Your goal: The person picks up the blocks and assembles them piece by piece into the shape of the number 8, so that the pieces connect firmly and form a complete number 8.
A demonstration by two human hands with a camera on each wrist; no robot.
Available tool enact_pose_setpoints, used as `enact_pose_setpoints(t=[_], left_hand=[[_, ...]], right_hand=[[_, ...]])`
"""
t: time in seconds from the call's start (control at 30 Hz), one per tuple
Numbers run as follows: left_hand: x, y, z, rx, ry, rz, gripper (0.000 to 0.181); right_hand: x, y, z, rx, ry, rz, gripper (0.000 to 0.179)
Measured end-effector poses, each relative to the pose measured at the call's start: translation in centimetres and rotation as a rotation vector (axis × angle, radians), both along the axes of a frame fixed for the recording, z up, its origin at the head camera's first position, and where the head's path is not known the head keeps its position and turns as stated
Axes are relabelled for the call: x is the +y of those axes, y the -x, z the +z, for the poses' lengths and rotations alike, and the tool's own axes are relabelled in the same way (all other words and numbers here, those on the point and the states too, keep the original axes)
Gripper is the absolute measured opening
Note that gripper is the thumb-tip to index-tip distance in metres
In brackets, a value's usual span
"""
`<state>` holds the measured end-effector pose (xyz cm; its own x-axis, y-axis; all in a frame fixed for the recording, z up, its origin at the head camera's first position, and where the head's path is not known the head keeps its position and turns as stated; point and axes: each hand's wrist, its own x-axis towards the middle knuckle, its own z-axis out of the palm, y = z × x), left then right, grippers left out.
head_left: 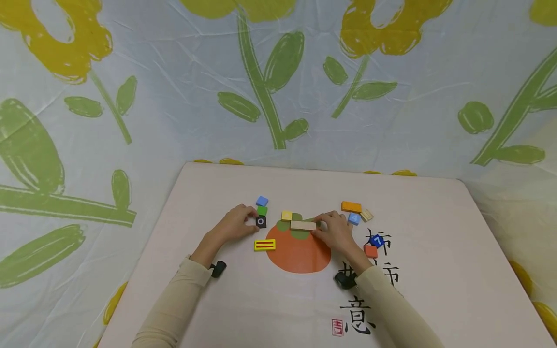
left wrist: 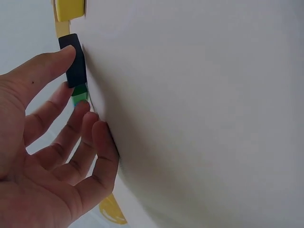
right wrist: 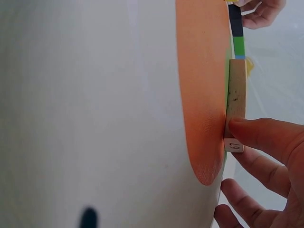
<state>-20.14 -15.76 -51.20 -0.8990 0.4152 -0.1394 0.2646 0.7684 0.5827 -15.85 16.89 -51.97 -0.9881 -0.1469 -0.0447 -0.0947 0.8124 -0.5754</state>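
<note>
My left hand (head_left: 237,223) pinches a black block (head_left: 261,222) marked with a white ring, thumb on its near side. In the left wrist view the thumb presses the black block (left wrist: 73,61), a fingertip at its lower end. A green block (head_left: 262,210) stands just behind it, then a light blue block (head_left: 262,200). My right hand (head_left: 338,234) holds the right end of a long plain wooden block (head_left: 302,225). In the right wrist view, small printed digits show on the end of this wooden block (right wrist: 236,104), beside the thumb. A yellow block (head_left: 286,215) sits by its left end.
A yellow block with red stripes (head_left: 264,245) lies in front, between the hands. Beyond the right hand are an orange block (head_left: 351,207), a blue block (head_left: 354,219) and a small wooden block (head_left: 367,215). A dark blue block (head_left: 376,240) and a red block (head_left: 370,251) lie right of the wrist.
</note>
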Motion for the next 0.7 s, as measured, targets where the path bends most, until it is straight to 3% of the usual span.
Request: enact_pose_setpoints(t=[0.4,0.7], left_hand=[[-0.03,-0.25,0.2,0.029,-0.041,-0.028,0.033],[0.58,-0.32,0.08,0.064,-0.074,-0.099,0.032]], right_hand=[[-0.05,-0.15,0.33,-0.004,0.006,-0.003,0.028],[-0.03,-0.1,0.11,-0.002,0.007,-0.005,0.028]])
